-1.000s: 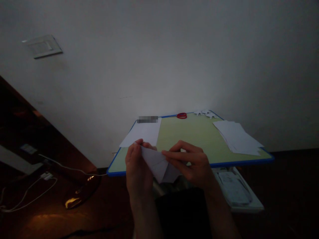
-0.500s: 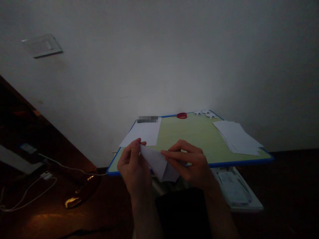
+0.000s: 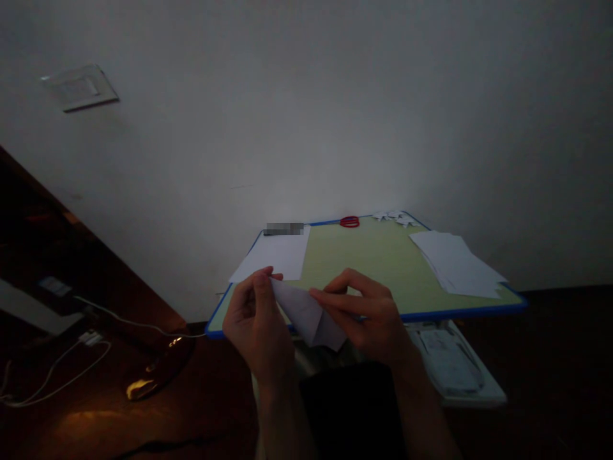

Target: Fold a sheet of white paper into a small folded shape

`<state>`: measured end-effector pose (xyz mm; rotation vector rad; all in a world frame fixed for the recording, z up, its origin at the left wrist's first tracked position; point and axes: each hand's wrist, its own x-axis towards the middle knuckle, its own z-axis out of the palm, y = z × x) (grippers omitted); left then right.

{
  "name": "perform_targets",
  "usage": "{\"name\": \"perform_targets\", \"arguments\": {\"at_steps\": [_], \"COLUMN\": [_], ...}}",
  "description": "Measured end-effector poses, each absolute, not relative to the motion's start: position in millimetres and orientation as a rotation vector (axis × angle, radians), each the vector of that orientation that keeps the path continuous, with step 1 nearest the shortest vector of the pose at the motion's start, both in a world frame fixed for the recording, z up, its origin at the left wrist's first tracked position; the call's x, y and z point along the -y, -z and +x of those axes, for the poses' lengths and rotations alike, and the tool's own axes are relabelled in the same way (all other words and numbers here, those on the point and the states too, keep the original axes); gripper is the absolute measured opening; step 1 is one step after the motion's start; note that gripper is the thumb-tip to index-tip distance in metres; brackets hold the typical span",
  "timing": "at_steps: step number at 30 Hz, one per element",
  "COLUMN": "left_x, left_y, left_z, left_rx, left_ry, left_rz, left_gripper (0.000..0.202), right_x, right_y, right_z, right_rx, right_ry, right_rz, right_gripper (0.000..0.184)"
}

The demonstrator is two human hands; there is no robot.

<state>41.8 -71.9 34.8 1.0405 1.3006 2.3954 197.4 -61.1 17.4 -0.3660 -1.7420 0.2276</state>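
Observation:
A folded white paper is held in the air between both hands, just in front of the near edge of a small green table with a blue rim. My left hand pinches the paper's upper left corner with thumb and fingers. My right hand grips the paper's right side, its fingers stretched along the fold. The paper's point hangs downward between the two hands.
On the table lie a single white sheet at the left, a stack of white sheets at the right, a red ring and small folded paper shapes at the back. White cables cross the dark floor at left.
My left hand has shifted a little to the left and turned, re-pinching the paper's corner. The right hand and the paper have hardly moved.

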Motion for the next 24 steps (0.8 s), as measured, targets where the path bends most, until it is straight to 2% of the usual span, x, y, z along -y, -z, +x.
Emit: {"name": "perform_targets", "arguments": {"at_steps": [3,7,24], "left_x": [69.5,66.9,70.7], "left_y": [-33.1,-28.5,-32.8], "left_z": [37.5,33.8,48.4], "left_rx": [-1.224,-1.174,-1.623], "left_ry": [-2.253,-2.185,-2.463], "left_rz": [1.081,1.061,1.480], "left_gripper": [0.038,0.036,0.026], "right_x": [62.3,62.1,67.5], "right_y": [-17.6,-17.1,-22.9], "right_z": [197.6,201.0,197.4], "right_rx": [1.710,1.722,1.736], "right_ry": [-0.194,-0.177,-0.186], "right_rz": [-0.405,-0.415,-0.408], "right_gripper": [0.034,0.042,0.037]}}
